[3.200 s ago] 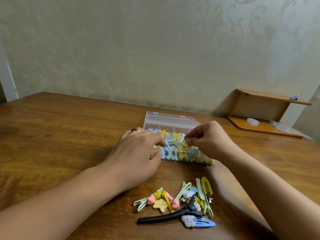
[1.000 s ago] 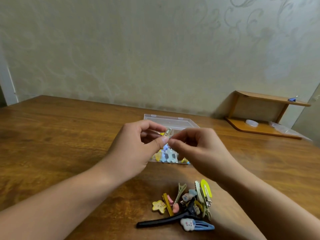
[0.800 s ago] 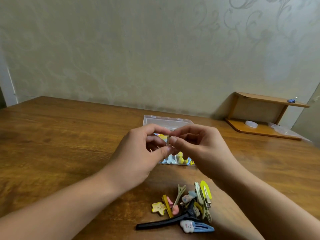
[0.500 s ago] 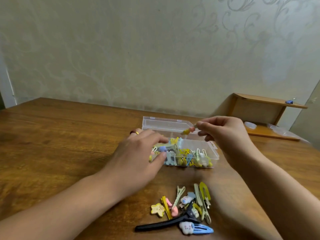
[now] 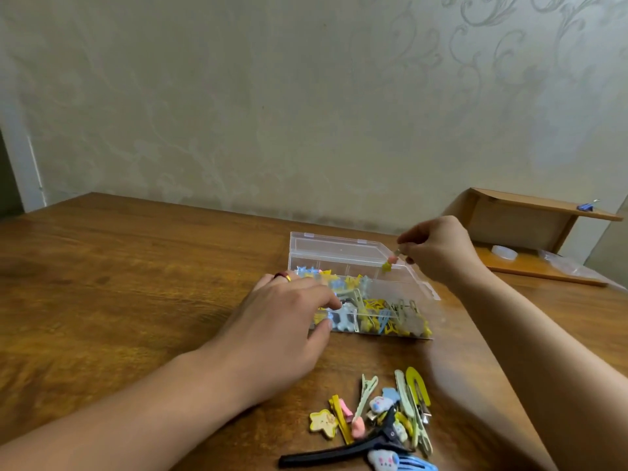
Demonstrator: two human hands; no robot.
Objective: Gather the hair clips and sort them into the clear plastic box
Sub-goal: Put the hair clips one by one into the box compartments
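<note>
The right hand [image 5: 438,253] is pinching a small pink-and-yellow hair clip [image 5: 389,263], dangling below its fingers, just above the clear plastic box's [image 5: 343,253] far right corner; the left hand [image 5: 282,321], fingers relaxed, is steadying the box's near left corner.

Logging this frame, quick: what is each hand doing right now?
Left hand: open, fingers resting on the clear plastic box.
Right hand: pinching a small hair clip above the box.

A brown wooden table [image 5: 119,266] meets a pale scroll-patterned wall [image 5: 272,96]; a small wooden shelf [image 5: 530,215] stands far right.
</note>
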